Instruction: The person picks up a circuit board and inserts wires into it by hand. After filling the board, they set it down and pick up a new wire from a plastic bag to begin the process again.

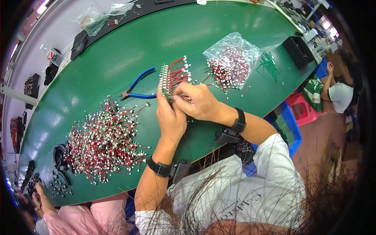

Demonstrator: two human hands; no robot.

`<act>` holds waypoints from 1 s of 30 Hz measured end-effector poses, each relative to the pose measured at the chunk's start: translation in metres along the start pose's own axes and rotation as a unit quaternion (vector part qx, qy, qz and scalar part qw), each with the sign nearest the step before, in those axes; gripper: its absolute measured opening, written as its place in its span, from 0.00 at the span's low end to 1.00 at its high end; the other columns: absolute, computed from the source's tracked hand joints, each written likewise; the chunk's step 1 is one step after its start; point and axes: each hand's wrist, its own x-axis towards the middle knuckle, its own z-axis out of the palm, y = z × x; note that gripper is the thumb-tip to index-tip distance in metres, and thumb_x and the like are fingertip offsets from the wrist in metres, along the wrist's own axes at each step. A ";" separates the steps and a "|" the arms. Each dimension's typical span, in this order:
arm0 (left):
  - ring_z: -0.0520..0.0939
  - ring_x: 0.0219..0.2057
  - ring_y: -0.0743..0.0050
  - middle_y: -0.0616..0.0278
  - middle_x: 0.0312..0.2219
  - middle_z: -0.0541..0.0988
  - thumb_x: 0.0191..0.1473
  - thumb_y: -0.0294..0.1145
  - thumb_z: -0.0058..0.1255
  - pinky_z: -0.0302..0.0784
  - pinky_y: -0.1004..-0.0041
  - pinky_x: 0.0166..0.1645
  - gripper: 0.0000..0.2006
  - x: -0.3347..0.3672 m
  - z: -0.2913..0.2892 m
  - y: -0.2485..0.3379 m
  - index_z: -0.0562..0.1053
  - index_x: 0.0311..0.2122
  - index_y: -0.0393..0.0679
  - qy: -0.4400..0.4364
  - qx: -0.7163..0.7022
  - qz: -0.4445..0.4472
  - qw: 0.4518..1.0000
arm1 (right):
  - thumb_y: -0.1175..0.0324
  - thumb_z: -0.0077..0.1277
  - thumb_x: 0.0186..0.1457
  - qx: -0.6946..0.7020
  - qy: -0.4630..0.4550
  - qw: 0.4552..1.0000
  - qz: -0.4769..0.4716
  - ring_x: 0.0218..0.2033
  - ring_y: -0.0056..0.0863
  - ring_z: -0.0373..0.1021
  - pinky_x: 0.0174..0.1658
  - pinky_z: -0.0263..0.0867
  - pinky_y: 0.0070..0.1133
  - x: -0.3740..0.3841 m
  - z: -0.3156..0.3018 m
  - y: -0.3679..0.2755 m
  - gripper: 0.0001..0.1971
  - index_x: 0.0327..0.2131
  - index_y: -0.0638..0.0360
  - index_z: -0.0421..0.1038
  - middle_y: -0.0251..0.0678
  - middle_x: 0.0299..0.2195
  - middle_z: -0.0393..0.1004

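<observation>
Big green surface [121, 70], shiny in spots w/ light on it. Pale wall [58, 25] on the L side. Pink stool [300, 111] on the R, on a reddish-brn floor [318, 135]. Bright light [326, 25] up top R, kinda blurry, & a lamp [42, 7] top L.

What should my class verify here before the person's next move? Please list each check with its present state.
1. Left hand holding the row of red-wired connectors: ok.
2. Right hand at the row's near end: ok.
3. What the right hand holds: cannot tell, too small.
4. Blue-handled cutters nearby: ok, beside the left hand.
5. Clear bag containing all its pieces: not ok, some lie outside on the table.
</observation>
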 end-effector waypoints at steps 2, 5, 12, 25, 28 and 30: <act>0.80 0.37 0.69 0.55 0.37 0.78 0.57 0.25 0.45 0.75 0.71 0.42 0.18 0.000 -0.001 0.000 0.62 0.52 0.35 0.004 0.006 0.013 1.000 | 0.73 0.51 0.52 0.011 -0.010 1.000 0.010 0.14 0.26 0.67 0.20 0.60 0.22 0.000 0.000 -0.001 0.05 0.32 0.63 0.69 0.38 0.15 0.68; 0.81 0.37 0.68 0.54 0.37 0.78 0.57 0.25 0.45 0.75 0.70 0.41 0.18 0.000 0.001 -0.003 0.62 0.52 0.34 0.016 0.007 0.018 1.000 | 0.73 0.51 0.52 0.024 -0.016 1.000 0.013 0.14 0.26 0.67 0.19 0.60 0.22 -0.001 0.000 0.001 0.05 0.32 0.63 0.69 0.38 0.14 0.68; 0.82 0.37 0.63 0.52 0.37 0.79 0.58 0.26 0.45 0.76 0.68 0.40 0.18 -0.001 0.000 0.000 0.62 0.52 0.33 0.015 0.024 0.023 0.999 | 0.73 0.52 0.52 0.001 0.001 1.000 0.006 0.14 0.28 0.68 0.19 0.61 0.23 -0.002 0.003 -0.001 0.05 0.31 0.64 0.68 0.39 0.15 0.69; 0.82 0.37 0.52 0.44 0.39 0.77 0.55 0.26 0.49 0.77 0.64 0.40 0.29 -0.001 -0.004 0.000 0.53 0.59 0.32 -0.012 0.088 0.028 0.996 | 0.73 0.52 0.51 0.017 -0.008 0.999 0.036 0.18 0.37 0.73 0.22 0.67 0.27 -0.002 0.007 -0.005 0.06 0.28 0.66 0.67 0.45 0.18 0.72; 0.81 0.38 0.51 0.43 0.40 0.76 0.55 0.27 0.49 0.77 0.63 0.41 0.30 0.000 -0.005 0.003 0.52 0.60 0.31 -0.018 0.091 0.006 0.996 | 0.75 0.52 0.52 0.022 -0.007 0.999 0.028 0.21 0.34 0.75 0.23 0.68 0.24 -0.002 0.009 -0.002 0.05 0.29 0.65 0.67 0.44 0.19 0.73; 0.79 0.41 0.45 0.37 0.46 0.72 0.55 0.27 0.50 0.76 0.62 0.44 0.32 -0.001 -0.008 0.003 0.51 0.61 0.29 -0.026 0.123 -0.001 0.992 | 0.75 0.52 0.52 0.009 -0.010 0.999 0.036 0.23 0.37 0.76 0.25 0.69 0.25 -0.003 0.009 -0.002 0.04 0.30 0.64 0.68 0.45 0.21 0.74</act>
